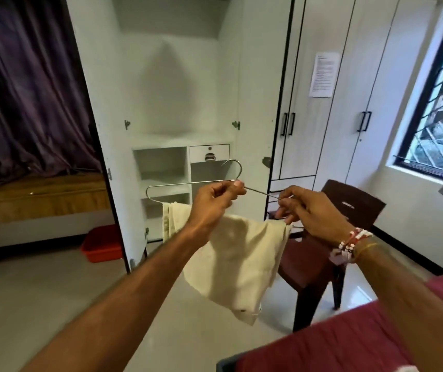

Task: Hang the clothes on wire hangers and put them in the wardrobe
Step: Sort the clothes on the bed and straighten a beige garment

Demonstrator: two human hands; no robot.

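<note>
Hanging over the lower bar of a thin silver wire hanger, a cream fabric garment sits at frame centre, its bulk drooping toward lower centre. The left hand pinches the hanger's upper wire just below the hook, fingers curled round it. The right hand grips the hanger's right end, fingers closed on the wire and touching the garment's upper edge. The hanger is held roughly level in front of the open white wardrobe, upper centre, not inside it. A dark brown plastic chair stands right of centre, behind the garment. A red plastic tub lies on the floor, lower left. A purple curtain fills the upper left.
</note>
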